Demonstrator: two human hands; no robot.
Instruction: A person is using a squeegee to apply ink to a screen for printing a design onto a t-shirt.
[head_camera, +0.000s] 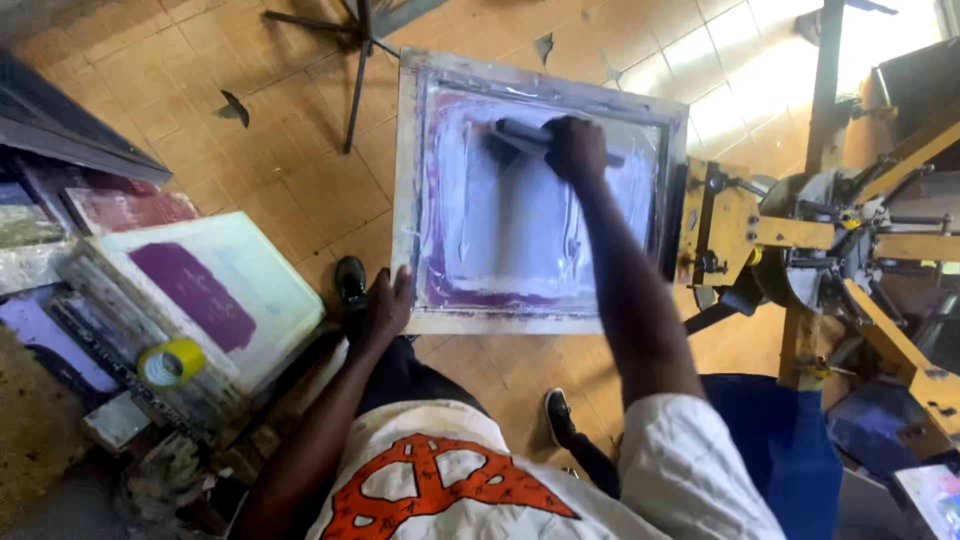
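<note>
A wooden-framed printing screen (412, 190) lies flat on a press, its mesh smeared white and purple. My right hand (575, 148) grips a dark squeegee (520, 134) at the far end of the mesh. At the frame's near left corner, my left hand (388, 303) rests on the wood with its fingers spread. I wear a white shirt with an orange print.
A yellow metal press carousel (800, 235) with arms stands to the right. On the left, stacked screens (200, 290) lean together with a yellow tape roll (170, 362) on them. A black stand's legs (355, 60) rest on the tiled floor. My dark shoes (350, 282) are below the frame.
</note>
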